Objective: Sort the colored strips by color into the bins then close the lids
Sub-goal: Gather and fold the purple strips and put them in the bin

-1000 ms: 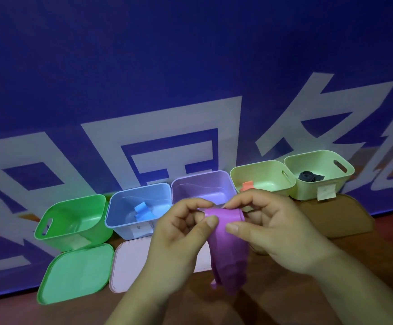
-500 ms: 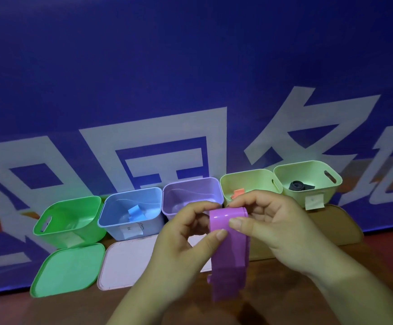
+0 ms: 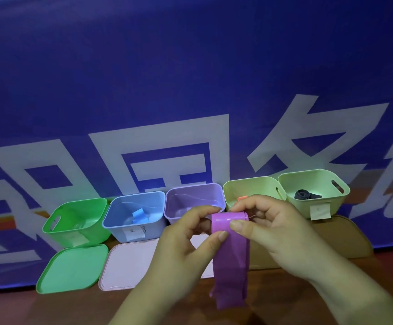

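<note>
Left hand (image 3: 186, 242) and right hand (image 3: 273, 228): both are grasping one purple strip (image 3: 230, 261). Each thumb presses the near face and the fingers curl behind its folded upper end. The strip hangs doubled from that grip toward 6 o'clock, above the brown table (image 3: 73, 310) and just in front of the purple bin.

Lids noted flat on the table, from 9 o'clock of the hands:
- One green lid (image 3: 71, 268).
- One pale pink lid (image 3: 129, 266), partly hidden by the left hand.
- A tan lid surface (image 3: 345, 238) at 3 o'clock. Whether it is one lid or two cannot be told.

Bins counted: five, all uncovered, in a row behind the lids, running from 9 o'clock to 2 o'clock.
- The green bin (image 3: 50, 227) bears a paper label; its contents are not discernible.
- The blue bin (image 3: 118, 231) is labelled and holds one blue strip (image 3: 140, 215).
- The purple bin (image 3: 190, 198) stands at 12 o'clock, its near wall hidden by the hands.
- The first pale green bin (image 3: 244, 186) holds one orange strip (image 3: 242, 198), partly hidden.
- The second pale green bin (image 3: 313, 181) is labelled and holds one dark rolled strip (image 3: 304, 195).

Behind them stands a blue banner (image 3: 190, 90) with large white characters.
</note>
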`<action>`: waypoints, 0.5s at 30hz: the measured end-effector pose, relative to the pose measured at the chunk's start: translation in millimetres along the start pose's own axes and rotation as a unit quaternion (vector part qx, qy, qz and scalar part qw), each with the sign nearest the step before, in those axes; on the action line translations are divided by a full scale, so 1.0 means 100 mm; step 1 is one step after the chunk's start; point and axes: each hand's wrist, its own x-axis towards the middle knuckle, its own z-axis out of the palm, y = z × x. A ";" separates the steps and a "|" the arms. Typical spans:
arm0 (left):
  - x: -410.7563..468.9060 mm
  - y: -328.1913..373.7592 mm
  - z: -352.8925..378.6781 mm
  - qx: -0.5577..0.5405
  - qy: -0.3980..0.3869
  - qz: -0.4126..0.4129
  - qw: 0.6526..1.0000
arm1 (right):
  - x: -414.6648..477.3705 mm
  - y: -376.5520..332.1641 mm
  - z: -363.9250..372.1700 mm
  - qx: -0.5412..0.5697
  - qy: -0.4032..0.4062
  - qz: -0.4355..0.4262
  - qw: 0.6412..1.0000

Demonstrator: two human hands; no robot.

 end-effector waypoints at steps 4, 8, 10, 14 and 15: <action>0.00 -0.04 0.01 0.039 0.005 0.008 0.999 | 0.04 0.10 0.01 0.032 0.005 0.023 0.999; 0.01 -0.13 0.03 0.023 -0.025 -0.030 0.999 | 0.06 0.22 0.01 0.058 0.007 0.056 0.997; 0.01 -0.17 0.06 0.017 -0.031 -0.040 0.999 | 0.05 0.28 0.02 0.067 0.011 0.069 0.995; 0.02 -0.24 0.11 -0.008 -0.022 -0.057 0.998 | 0.05 0.37 0.04 0.095 0.017 0.104 0.990; 0.03 -0.25 0.12 -0.022 -0.018 -0.061 0.998 | 0.06 0.39 0.05 0.102 0.019 0.111 0.988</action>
